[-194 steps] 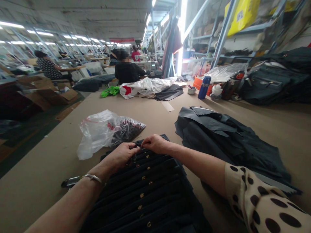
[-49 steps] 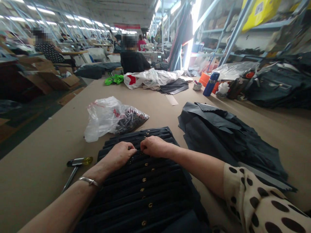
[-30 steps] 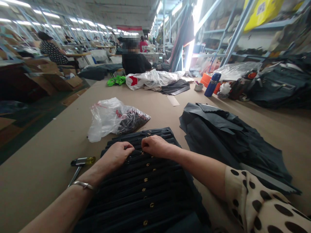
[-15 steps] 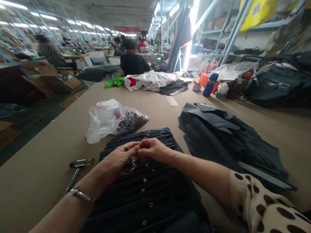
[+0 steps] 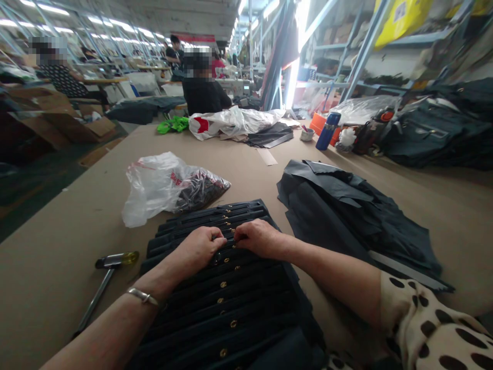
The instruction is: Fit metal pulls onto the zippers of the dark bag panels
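Observation:
A row of overlapping black straps with gold studs (image 5: 227, 293) lies on the brown table in front of me. My left hand (image 5: 200, 247) rests curled on the straps, fingertips pinched at a stud in the middle row. My right hand (image 5: 259, 237) sits beside it, fingers pinched on the same strap; what the fingertips hold is too small to make out. The two hands nearly touch. A silver bracelet (image 5: 141, 295) is on my left wrist.
A hammer with a yellow tip (image 5: 103, 277) lies left of the straps. A clear plastic bag of dark parts (image 5: 169, 187) sits beyond them. A pile of black leather pieces (image 5: 346, 216) lies to the right. A blue bottle (image 5: 322, 131) and people are farther off.
Half a second ago my left hand was lifted, palm turned, holding small ringed parts; now both hands are back down on the straps, pinching at one.

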Tool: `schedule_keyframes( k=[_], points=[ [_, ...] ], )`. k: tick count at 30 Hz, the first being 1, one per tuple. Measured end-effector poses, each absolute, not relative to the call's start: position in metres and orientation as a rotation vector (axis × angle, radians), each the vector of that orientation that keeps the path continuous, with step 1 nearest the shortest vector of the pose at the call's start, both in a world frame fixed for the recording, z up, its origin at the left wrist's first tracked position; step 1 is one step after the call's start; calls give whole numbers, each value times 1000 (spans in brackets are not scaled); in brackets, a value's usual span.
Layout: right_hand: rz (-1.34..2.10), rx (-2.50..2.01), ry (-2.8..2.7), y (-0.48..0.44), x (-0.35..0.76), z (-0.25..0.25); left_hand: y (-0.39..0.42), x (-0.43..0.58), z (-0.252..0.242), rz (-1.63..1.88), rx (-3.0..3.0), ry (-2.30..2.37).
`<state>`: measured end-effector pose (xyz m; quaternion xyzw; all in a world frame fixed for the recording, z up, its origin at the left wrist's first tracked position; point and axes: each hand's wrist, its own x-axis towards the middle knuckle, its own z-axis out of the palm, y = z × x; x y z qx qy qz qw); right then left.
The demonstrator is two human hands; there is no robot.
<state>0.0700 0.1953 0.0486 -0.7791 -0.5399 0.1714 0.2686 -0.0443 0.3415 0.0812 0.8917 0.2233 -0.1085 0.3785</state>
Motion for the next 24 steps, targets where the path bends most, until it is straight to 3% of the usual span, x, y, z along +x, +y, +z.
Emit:
schedule_keyframes(
  k=[24],
  points=[
    [478, -2440, -1697, 210, 65, 54, 336, -35, 75, -370, 2586, 486]
  ],
)
